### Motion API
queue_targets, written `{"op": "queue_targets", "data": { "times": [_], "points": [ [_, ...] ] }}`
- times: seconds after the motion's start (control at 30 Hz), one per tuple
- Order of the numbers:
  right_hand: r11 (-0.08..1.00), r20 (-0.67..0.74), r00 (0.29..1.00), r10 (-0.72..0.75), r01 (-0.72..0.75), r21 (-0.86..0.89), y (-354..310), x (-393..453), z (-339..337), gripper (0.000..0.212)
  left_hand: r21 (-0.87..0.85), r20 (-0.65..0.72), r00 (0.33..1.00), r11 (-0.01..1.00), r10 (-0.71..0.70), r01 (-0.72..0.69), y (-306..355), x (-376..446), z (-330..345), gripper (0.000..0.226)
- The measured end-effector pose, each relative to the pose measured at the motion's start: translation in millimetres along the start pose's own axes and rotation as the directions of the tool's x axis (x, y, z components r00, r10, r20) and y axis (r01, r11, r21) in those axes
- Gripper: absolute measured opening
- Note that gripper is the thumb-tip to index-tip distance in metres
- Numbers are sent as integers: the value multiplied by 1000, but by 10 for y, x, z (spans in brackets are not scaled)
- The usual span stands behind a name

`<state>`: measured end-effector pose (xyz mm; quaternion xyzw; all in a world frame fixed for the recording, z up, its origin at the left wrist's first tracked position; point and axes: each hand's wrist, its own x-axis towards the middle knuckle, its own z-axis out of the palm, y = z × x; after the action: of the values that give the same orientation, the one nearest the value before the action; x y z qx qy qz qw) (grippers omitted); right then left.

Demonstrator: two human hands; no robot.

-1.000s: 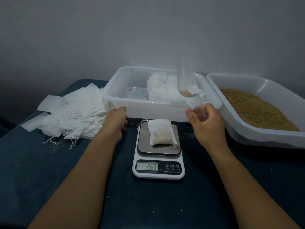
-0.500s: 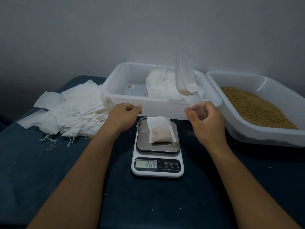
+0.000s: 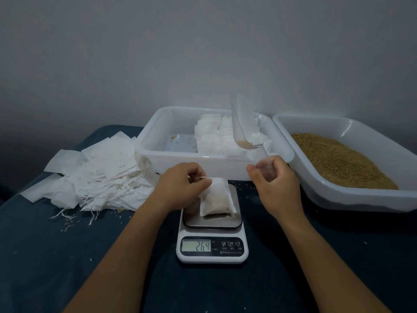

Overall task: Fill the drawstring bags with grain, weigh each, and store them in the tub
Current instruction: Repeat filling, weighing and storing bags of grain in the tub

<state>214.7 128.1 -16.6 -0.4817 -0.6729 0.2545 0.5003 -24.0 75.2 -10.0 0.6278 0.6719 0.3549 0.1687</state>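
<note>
— Pinching the drawstring with our left hand [image 3: 180, 184], we have the filled bag [image 3: 217, 197] by its top left corner while its body lies on the scale [image 3: 212, 222], which reads 26.4.

— Which way does it lie from us?

— Its long axis runs away from us, mouth toward the tub [image 3: 203, 163], bottom edge toward the display. The tub sits just behind the scale, so we judge the coming move as a short lift up and over the near wall.

— And our right hand [image 3: 276, 184]?

— It grips the handle of the clear scoop [image 3: 241, 123], fingers curled round it, with a little grain in the scoop's bowl, which stands up over the tub's right part. Our left hand is nearer; it already has the bag.

— Where would the bag go?

— Filled bags [image 3: 216, 136] are stacked in the tub's right half; the left half shows bare floor. The grain tray [image 3: 352, 197] is at the bench's right, the empty bags [image 3: 97, 177] at its left.
</note>
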Motion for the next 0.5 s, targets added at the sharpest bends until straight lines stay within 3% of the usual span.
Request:
{"op": "queue_targets", "data": {
  "times": [0.13,0.27,0.5],
  "points": [
    [1000,-13,1000,2,-1,31,-6,14,-37,21,-173,11,995,981,96,-92,188,-65,-52,17],
    [998,-24,1000,5,-4,69,-10,25,-80,21,-272,-129,981,946,146,-177,437,-21,-232,21],
    [996,-37,999,-4,7,92,-53,27,-111,23,-197,-303,951,973,56,-120,705,509,-749,13]
  ]
}}
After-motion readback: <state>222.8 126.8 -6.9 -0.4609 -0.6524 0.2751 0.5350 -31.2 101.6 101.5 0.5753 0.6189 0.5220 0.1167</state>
